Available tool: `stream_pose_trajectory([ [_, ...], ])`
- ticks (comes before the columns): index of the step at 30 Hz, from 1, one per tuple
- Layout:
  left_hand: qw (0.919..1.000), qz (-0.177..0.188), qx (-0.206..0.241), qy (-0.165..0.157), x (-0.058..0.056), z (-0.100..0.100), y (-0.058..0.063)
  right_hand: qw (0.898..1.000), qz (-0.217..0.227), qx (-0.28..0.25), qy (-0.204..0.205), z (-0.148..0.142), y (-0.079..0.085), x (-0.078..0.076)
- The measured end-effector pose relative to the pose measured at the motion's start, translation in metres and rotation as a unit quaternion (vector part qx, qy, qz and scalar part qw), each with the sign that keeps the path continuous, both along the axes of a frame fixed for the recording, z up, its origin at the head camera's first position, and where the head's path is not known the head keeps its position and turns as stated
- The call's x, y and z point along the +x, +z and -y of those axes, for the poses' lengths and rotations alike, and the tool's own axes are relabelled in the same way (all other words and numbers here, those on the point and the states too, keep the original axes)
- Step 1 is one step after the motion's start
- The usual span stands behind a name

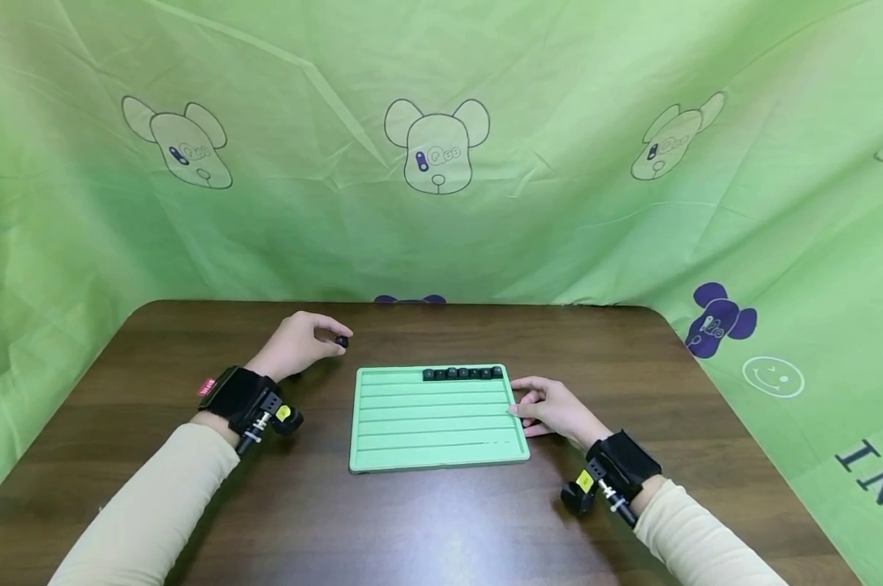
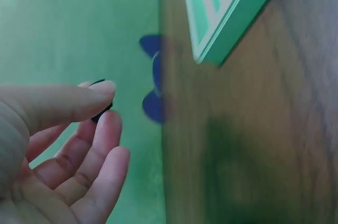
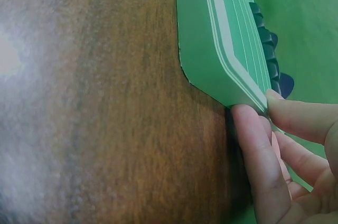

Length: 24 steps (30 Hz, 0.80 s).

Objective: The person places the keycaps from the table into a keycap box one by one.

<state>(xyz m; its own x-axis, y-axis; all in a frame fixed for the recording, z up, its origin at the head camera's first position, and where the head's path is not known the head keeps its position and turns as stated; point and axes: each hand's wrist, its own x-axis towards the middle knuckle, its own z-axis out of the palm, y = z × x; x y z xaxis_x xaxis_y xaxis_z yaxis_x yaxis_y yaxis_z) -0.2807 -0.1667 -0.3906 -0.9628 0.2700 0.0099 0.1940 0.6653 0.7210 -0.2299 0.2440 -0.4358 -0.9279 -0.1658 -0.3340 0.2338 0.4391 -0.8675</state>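
My left hand (image 1: 298, 346) pinches a small black keycap (image 1: 342, 342) between thumb and fingertips, above the table left of a mint-green ridged tray (image 1: 434, 427). In the left wrist view the keycap (image 2: 102, 114) is mostly covered by the thumb and fingers. Several black keycaps (image 1: 463, 373) stand side by side in the tray's far row, toward its right end. At the tray's right edge, my right hand (image 1: 551, 409) grips the rim, thumb on top and fingers against the side. The right wrist view shows the tray's side wall (image 3: 203, 49) close to those fingers.
The tray lies on a brown wood-grain table (image 1: 412, 529). Behind the table hangs a green cloth (image 1: 302, 236) printed with cartoon heads, and it also runs along both sides. Each wrist carries a black strapped-on camera mount (image 1: 239, 396).
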Motion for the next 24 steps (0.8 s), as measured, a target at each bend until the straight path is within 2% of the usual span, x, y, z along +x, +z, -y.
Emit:
stream_pose_trajectory([
  [7, 0.9998, 0.009, 0.017, -0.01, 0.008, -0.022, -0.009, 1.0, 0.008, 0.0, -0.006, 0.002, -0.002, 0.0],
  [12, 0.9995, 0.013, 0.024, -0.014, 0.01, -0.036, -0.011, 1.0, 0.004, 0.0, 0.002, 0.002, 0.0, 0.001],
  [18, 0.9992, 0.017, 0.036, -0.01, 0.01, -0.052, -0.008, 1.0, 0.005, 0.004, 0.004, 0.001, 0.001, 0.001],
  [24, 0.9984, 0.02, 0.042, -0.032, 0.004, -0.071, -0.008, 1.0, 0.005, 0.003, -0.001, 0.0, 0.001, 0.0],
])
